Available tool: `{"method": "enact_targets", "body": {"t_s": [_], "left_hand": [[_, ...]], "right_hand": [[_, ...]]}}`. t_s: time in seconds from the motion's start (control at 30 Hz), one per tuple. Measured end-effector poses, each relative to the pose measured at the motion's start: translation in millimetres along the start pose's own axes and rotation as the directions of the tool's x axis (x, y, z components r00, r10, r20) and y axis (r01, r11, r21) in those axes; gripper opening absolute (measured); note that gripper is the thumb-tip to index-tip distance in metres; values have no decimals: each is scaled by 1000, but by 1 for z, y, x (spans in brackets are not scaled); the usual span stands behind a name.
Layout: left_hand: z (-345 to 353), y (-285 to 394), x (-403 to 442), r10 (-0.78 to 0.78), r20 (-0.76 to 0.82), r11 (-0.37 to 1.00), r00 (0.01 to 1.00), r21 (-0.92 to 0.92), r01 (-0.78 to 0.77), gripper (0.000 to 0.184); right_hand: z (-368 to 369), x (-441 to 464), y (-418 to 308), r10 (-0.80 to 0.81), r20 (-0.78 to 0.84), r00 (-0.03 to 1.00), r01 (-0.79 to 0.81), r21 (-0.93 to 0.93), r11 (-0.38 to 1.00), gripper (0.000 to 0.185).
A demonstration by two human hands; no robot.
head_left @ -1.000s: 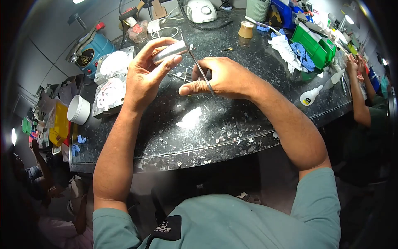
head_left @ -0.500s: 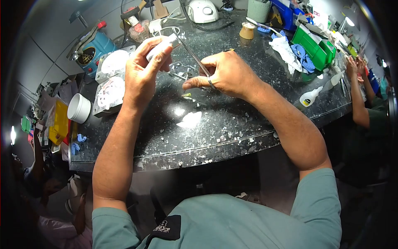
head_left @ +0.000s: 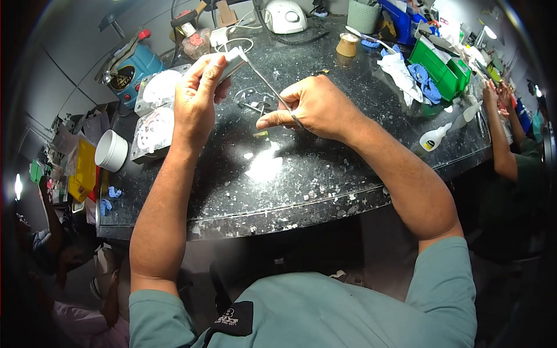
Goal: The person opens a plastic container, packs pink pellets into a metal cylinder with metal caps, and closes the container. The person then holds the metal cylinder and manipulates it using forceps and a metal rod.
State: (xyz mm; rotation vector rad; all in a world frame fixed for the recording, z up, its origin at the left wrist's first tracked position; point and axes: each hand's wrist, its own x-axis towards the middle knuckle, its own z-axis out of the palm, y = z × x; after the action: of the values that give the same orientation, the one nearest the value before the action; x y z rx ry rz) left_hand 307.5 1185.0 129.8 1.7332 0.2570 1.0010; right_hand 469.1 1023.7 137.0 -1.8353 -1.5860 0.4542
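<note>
A silvery cylinder is gripped in my left hand, its far end tilted up and to the right. Closed around the lower end of a thin metal tool is my right hand, with thumb and fingers pinching it. The tool's upper tip meets or lies very near the cylinder's end. Small metal pieces lie on the dark bench between the hands. Below them on the bench is a white patch, too bright to make out.
Left: a two-part metal mold, white tub and blue machine. Right: a green bin, white cloth and small bottle. A co-worker's hands show at far right; other people sit at left.
The cylinder has turned and tilted upward in my left hand, whose fingers have shifted along it. The tool now slants up to the left, and my right hand has moved slightly right.
</note>
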Motion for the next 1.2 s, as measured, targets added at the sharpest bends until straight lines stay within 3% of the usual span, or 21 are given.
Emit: {"method": "enact_targets", "body": {"t_s": [0.1, 0.2, 0.3, 0.5, 0.7, 0.9, 1.0, 1.1, 1.2], "left_hand": [[0, 4, -1, 13, 70, 1000, 997, 25, -15, 28], [1, -1, -2, 5, 39, 1000, 999, -15, -5, 29], [2, -3, -3, 13, 28, 999, 1000, -36, -12, 28], [5, -2, -5, 66, 106, 997, 992, -37, -63, 25], [8, 4, -9, 76, 127, 992, 989, 90, -88, 28], [6, 5, -7, 29, 138, 999, 990, 20, -32, 28], [3, 5, -6, 45, 147, 999, 988, 19, -48, 29], [-1, -1, -3, 50, 188, 999, 981, -25, -46, 35], [7, 4, -7, -70, 162, 967, 984, -230, 106, 39]], "right_hand": [[1, 5, 7, 72, 58, 996, -75, 44, 996, 72], [0, 3, 5, 109, 87, 990, -116, 78, 990, 83], [-1, 0, -3, 98, 120, 988, -105, 51, 993, 68], [0, -2, -2, 6, 138, 990, -15, 69, 997, 75], [-1, -3, -2, 3, 108, 994, 1, -32, 999, 76], [0, -3, -3, -54, -18, 998, 53, -30, 998, 66], [-7, -4, -9, 12, 18, 1000, -9, -161, 987, 70], [-8, -3, -6, -18, -18, 1000, 16, -107, 994, 62], [-4, 0, 1, -30, -68, 997, 32, 23, 999, 56]]}}
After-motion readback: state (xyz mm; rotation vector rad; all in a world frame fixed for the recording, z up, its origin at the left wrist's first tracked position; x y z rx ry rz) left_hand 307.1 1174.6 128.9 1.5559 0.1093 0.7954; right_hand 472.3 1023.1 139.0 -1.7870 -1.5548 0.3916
